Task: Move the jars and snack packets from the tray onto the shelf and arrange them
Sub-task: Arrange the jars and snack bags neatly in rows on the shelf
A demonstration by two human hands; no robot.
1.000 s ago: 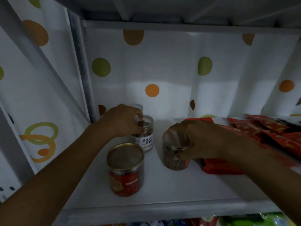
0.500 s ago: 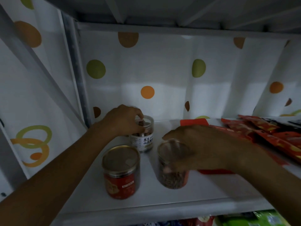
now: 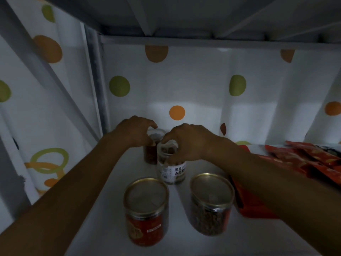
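On the shelf [image 3: 180, 237], our left hand [image 3: 135, 133] curls over the rear jar [image 3: 150, 156]. Our right hand [image 3: 188, 143] grips the white-labelled jar [image 3: 172, 172] by its top, probably to line both up behind the red jar [image 3: 145, 213] and the dark jar [image 3: 212, 206].

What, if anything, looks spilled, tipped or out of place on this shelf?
Nothing is spilled or tipped. The red-labelled gold-lidded jar, the gold-lidded brown-filled jar, the white-labelled clear jar and the dark-filled clear jar behind it stand upright. The red snack packets only overlap loosely.
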